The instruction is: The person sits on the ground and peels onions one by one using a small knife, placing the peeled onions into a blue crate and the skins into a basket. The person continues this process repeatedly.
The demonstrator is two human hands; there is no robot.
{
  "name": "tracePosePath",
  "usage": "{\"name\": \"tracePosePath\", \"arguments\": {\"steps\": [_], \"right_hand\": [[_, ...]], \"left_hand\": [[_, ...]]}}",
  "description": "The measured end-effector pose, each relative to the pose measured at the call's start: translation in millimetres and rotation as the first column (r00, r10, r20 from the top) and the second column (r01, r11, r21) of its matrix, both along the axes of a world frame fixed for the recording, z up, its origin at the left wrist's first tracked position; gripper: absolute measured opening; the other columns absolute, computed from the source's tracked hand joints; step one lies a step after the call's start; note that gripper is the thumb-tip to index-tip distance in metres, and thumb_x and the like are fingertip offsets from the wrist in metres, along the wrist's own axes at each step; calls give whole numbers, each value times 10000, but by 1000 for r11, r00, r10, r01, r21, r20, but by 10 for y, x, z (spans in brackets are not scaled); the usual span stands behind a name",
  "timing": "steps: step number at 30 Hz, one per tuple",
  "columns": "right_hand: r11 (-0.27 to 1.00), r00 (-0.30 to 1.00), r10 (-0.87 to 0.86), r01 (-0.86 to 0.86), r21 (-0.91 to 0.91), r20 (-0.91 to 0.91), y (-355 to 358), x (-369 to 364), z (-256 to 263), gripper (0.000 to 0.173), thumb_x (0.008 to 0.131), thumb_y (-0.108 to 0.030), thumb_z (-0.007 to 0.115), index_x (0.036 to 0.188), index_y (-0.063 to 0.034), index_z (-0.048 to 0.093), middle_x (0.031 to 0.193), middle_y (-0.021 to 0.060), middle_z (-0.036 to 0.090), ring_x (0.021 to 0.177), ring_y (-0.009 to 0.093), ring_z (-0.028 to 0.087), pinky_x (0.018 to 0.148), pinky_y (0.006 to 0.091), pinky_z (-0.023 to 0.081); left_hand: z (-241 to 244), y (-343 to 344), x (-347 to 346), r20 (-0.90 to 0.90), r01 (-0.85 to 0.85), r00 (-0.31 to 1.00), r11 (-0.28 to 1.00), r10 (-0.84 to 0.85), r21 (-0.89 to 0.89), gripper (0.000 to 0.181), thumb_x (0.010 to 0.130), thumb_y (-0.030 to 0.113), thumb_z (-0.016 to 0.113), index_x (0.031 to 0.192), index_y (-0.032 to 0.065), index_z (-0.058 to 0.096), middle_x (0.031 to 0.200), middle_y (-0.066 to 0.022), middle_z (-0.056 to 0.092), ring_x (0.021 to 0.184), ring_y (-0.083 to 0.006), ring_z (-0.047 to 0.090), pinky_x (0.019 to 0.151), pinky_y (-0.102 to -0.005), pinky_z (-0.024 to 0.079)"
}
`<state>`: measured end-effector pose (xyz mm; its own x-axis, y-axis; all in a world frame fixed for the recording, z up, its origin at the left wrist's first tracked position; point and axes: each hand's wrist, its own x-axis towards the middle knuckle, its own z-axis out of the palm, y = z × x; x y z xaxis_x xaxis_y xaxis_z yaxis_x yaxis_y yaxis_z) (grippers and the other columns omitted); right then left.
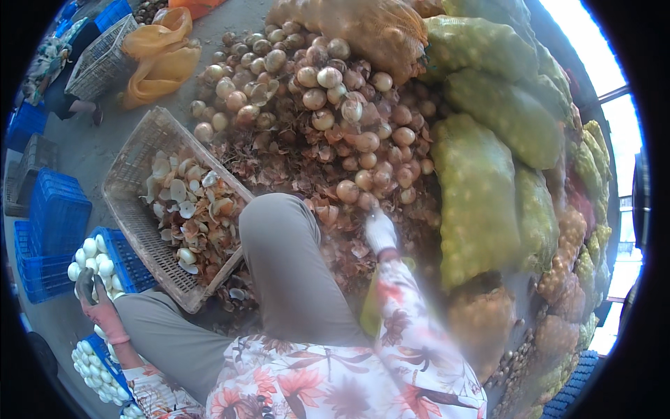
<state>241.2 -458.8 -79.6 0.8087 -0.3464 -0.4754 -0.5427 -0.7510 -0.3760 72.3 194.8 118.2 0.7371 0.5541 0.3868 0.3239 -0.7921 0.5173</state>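
Observation:
My left hand (pixel 98 306), in a pink glove with grey fingers, is at the blue crate of peeled white onions (pixel 105 267). Its fingers are spread, with nothing visible between them. My right hand (pixel 380 231), in a white glove, reaches to the near edge of a heap of unpeeled onions (pixel 366 141). It is right by an onion (pixel 367 201); its fingers are blurred, and whether they grip anything is unclear. Loose brown onion skins (pixel 293 170) lie under and around the heap. Beside my raised knee, a worn plastic crate (pixel 125 183) holds peeled-off onion layers (pixel 196 209).
Full yellow-green mesh sacks (pixel 473 194) wall the right side. An orange mesh sack (pixel 356 31) lies behind the heap. Blue crates (pixel 57 209) stand at left, with more peeled onions (pixel 97 369) below. Beyond are empty orange sacks (pixel 162 57) and a person's leg (pixel 78 106).

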Motion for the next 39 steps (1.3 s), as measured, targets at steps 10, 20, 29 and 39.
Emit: {"name": "tracePosePath", "arguments": {"steps": [10,20,29,39], "right_hand": [[178,946,-294,191,965,-133,544,-621,2532,521,1022,-242,594,1476,-13,481,870,90,699,516,87,564,417,218,473],[310,622,559,-770,557,549,1648,-808,2748,484,998,-94,634,1470,-51,531,1078,175,732,903,275,732,799,364,574],[112,183,814,-981,161,551,2141,-952,2923,536,974,-233,703,1466,-127,518,1006,142,717,852,371,721,684,444,570],[278,392,743,-918,282,543,2456,-1244,2824,425,943,-124,697,1347,-92,572,1057,175,705,854,394,722,695,459,571]], "left_hand": [[282,-2086,472,141,432,883,659,-447,-615,300,972,39,628,1260,-23,679,1255,-77,651,1107,-171,650,1004,-313,514],[875,-2243,286,70,590,796,744,-601,-315,841,729,53,872,1498,117,536,1331,-162,586,1164,-329,631,961,-408,553],[430,-1966,-188,-139,433,889,899,-437,-62,693,718,135,840,1343,73,547,1211,-188,589,1118,-406,622,894,-487,557],[408,-1792,-386,145,212,977,750,-156,-627,636,739,35,872,1297,30,565,1227,-105,655,1116,-180,651,971,-330,547]]}}
